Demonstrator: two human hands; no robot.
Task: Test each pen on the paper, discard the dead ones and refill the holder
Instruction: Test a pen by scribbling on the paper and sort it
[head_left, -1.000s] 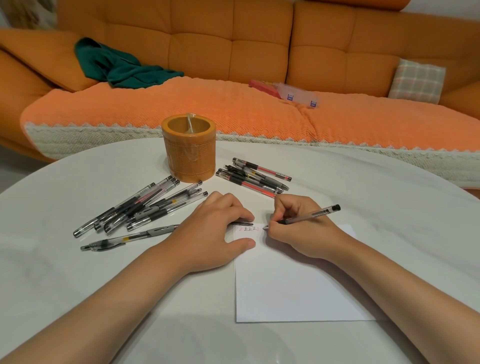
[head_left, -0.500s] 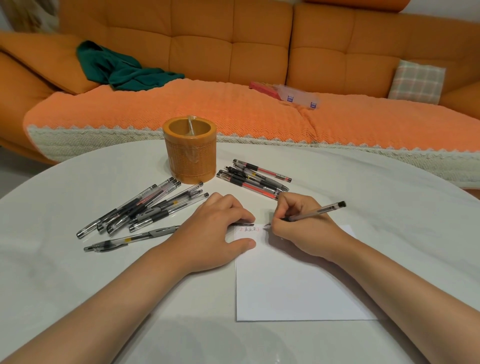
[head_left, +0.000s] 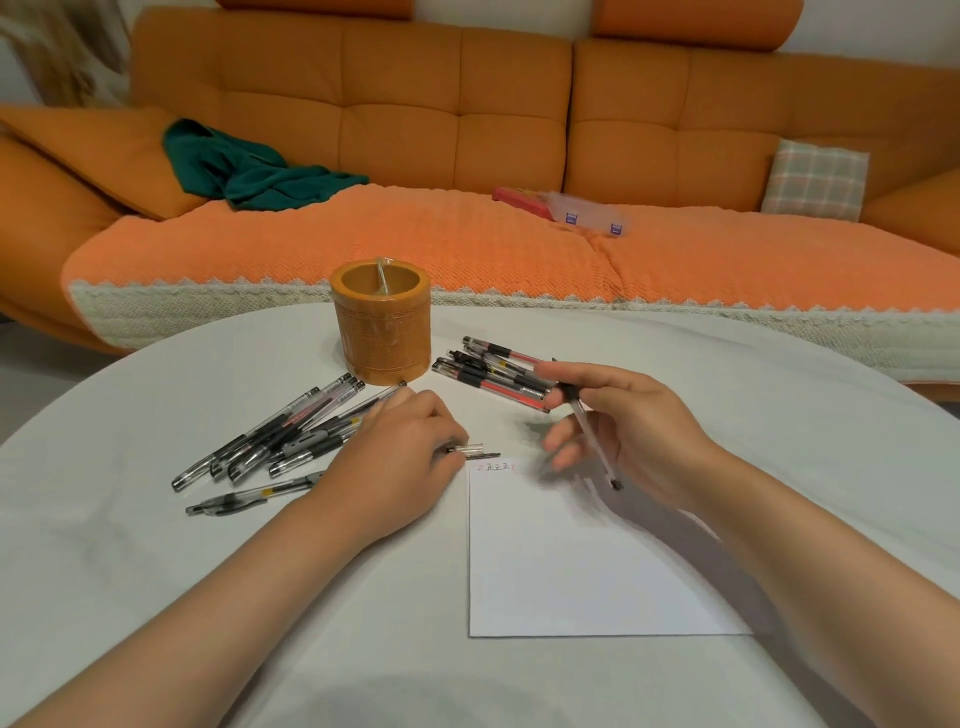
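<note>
Right hand pinches a pen over the paper; left hand pinches a cap at ten o'clock. Loosely held, the pen might slip and smudge the paper.

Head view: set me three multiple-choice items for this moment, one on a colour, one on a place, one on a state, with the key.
1. The cloth on the sofa is: A red; B green; C white.
2. The holder stands: A on the sofa; B on the floor; C on the table.
3. Over the paper, the pen in the right hand is: A writing; B held clear; C lying loose.

Key: 1 B, dark green folds against the orange seat. 2 C, it is upright on the white top beside loose pens. 3 B, the fingers grip it off the sheet, while the left hand pinches a cap.
</note>
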